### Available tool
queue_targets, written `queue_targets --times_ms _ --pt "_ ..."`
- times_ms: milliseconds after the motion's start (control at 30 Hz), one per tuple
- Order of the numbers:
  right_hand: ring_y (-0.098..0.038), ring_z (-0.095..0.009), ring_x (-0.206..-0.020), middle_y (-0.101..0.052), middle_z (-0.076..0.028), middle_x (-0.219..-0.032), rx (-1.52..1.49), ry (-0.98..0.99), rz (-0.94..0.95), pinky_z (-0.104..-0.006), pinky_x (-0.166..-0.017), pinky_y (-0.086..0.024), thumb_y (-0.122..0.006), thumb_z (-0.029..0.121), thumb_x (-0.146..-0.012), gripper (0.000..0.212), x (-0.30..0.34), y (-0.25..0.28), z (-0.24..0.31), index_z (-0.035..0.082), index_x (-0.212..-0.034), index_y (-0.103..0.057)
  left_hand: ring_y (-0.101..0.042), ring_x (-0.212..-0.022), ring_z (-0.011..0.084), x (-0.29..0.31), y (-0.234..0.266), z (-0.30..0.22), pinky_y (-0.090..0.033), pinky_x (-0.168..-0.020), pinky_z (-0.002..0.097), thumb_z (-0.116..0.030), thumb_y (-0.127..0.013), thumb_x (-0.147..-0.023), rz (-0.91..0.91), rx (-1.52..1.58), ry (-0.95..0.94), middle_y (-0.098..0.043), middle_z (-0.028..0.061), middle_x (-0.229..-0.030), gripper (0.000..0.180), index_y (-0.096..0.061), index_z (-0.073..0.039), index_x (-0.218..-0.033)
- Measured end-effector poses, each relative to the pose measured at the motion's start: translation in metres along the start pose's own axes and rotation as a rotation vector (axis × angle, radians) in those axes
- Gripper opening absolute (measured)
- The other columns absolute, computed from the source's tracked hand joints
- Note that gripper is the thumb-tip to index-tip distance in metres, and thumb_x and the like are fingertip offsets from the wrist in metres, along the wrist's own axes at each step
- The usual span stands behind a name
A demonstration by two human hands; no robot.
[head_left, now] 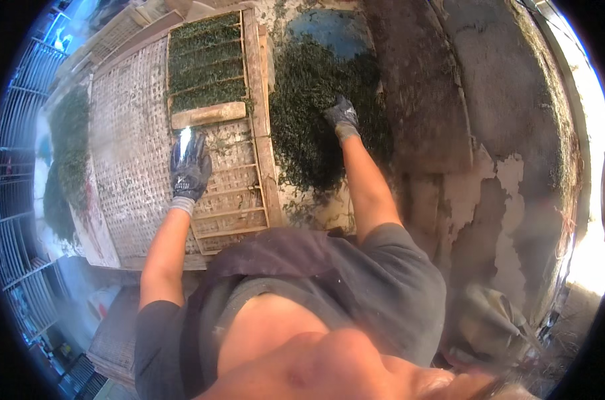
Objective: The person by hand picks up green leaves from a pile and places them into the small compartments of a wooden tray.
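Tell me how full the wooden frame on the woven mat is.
Partly full. The wooden frame has dark green plant matter packed across its far rows; the near rows by the left hand show bare woven mat.

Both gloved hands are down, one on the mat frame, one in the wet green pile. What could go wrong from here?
The left hand presses flat on the thin woven mat, which could sag or tear. The right hand digs into the green pile at the edge of the wooden frame, so clumps may spill onto the ground.

mat (129,153) left, block (208,115) on it | pile (309,113) right
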State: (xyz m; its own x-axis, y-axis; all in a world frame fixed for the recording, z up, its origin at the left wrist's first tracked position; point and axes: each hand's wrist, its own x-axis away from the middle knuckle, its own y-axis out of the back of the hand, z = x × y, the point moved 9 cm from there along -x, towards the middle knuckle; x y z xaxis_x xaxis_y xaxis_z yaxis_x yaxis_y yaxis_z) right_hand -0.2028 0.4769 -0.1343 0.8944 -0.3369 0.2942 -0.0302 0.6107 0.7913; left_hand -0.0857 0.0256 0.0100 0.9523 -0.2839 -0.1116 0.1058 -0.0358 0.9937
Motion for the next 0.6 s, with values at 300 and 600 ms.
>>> queue_targets --times_ms 300,600 --pt "-0.052 -0.041 -0.138 -0.047 -0.022 -0.156 0.145 0.149 0.130 -0.0463 -0.116 -0.046 -0.083 0.038 -0.084 0.083 0.079 -0.006 0.017 0.012 -0.154 -0.046 -0.035 -0.151 0.0379 0.001 -0.005 -0.003 -0.024 -0.126 0.0513 -0.032 -0.053 -0.102 -0.053 0.002 -0.023 -0.040 0.0150 -0.163 0.060 -0.042 -0.018 -0.159" --pt "-0.069 -0.022 -0.106 -0.071 -0.011 -0.120 -0.334 0.617 -0.175 -0.0348 -0.094 -0.056 -0.072 0.007 -0.087 0.038 0.100 0.189 0.114 0.002 -0.124 -0.068 -0.038 -0.147 0.0393 0.010 -0.004 0.000 -0.026 -0.125 0.0518 -0.034 -0.053 -0.101 -0.145 0.047 -0.048 -0.043 0.0181 -0.160 0.059 -0.043 -0.019 -0.158"
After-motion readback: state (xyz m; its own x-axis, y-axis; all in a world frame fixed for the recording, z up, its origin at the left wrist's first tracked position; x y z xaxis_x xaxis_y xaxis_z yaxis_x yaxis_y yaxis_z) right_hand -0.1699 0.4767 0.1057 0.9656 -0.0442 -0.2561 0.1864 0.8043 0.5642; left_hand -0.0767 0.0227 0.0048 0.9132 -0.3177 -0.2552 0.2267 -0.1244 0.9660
